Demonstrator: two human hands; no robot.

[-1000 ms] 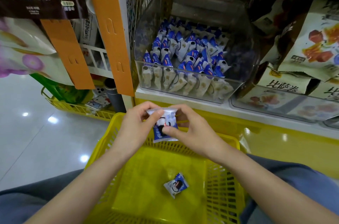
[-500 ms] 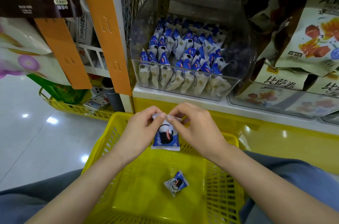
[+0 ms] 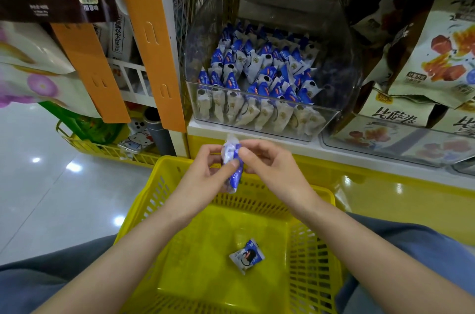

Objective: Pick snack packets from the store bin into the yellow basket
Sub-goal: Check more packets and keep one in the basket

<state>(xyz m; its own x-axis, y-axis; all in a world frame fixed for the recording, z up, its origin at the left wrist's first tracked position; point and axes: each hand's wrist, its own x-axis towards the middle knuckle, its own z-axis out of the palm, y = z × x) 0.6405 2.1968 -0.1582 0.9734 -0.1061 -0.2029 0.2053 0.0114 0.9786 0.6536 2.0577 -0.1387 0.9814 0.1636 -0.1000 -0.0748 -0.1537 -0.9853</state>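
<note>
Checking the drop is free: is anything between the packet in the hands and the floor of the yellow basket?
Nothing visible. The left hand and right hand pinch the held packet above the open top of the yellow basket, near its far wall. One loose packet lies on the basket floor, nearer the person.

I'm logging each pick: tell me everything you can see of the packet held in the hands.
The packet is a small pouch in glossy blue and white film with a pale crimped top. It stands roughly upright, edge-on to the camera, so its print is unreadable. The left hand and right hand pinch it from either side. It is held above the far rim of the yellow basket, touching nothing else.
</note>
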